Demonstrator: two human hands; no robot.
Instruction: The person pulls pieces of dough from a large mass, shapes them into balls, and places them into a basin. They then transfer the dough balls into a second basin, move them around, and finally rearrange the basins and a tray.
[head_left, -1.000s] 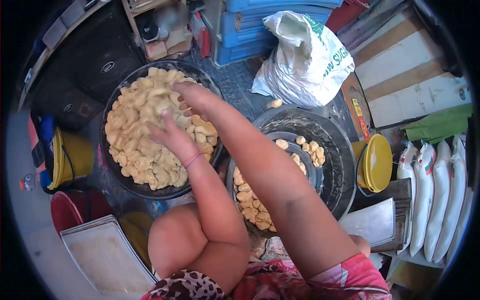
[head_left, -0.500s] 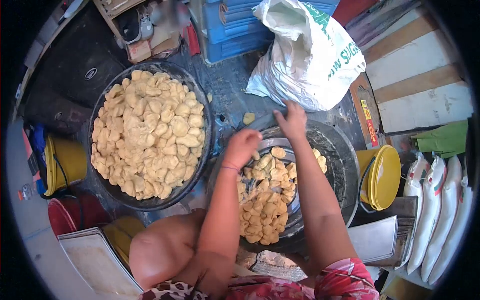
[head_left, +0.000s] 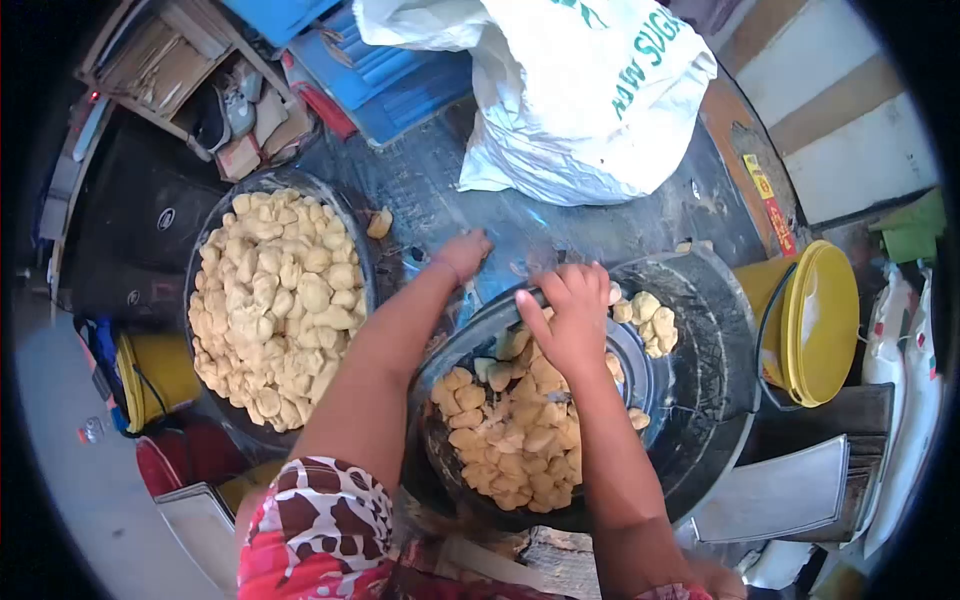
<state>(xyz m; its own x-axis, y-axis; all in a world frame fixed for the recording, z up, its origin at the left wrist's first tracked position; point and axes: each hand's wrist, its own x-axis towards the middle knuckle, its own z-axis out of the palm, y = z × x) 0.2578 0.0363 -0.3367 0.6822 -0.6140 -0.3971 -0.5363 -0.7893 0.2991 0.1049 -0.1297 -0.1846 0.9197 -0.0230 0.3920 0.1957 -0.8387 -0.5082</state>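
My left hand (head_left: 464, 254) reaches to the dark floor beyond the near tub. Its fingers are curled down, and whatever they hold is hidden. My right hand (head_left: 574, 318) grips the far rim of a black tub (head_left: 715, 345), thumb apart from the fingers. The tub looks tilted, with yellowish dough lumps (head_left: 520, 440) piled at its near left side and a smaller cluster at the right. One loose dough lump (head_left: 380, 222) lies on the floor, left of my left hand. A second black basin (head_left: 366, 215) at the left is heaped with dough lumps (head_left: 275, 300).
A white sugar sack (head_left: 590, 110) stands beyond the tub, beside blue crates (head_left: 370, 75). Yellow buckets (head_left: 828, 325) flank the work area at right and left. Metal trays (head_left: 775, 490) and white sacks (head_left: 910, 400) sit at right; a shelf (head_left: 165, 60) stands far left.
My left hand has moved from over the tub to the floor beyond it. My right hand has come onto the tub's far rim, and the tub has tilted. The view has shifted.
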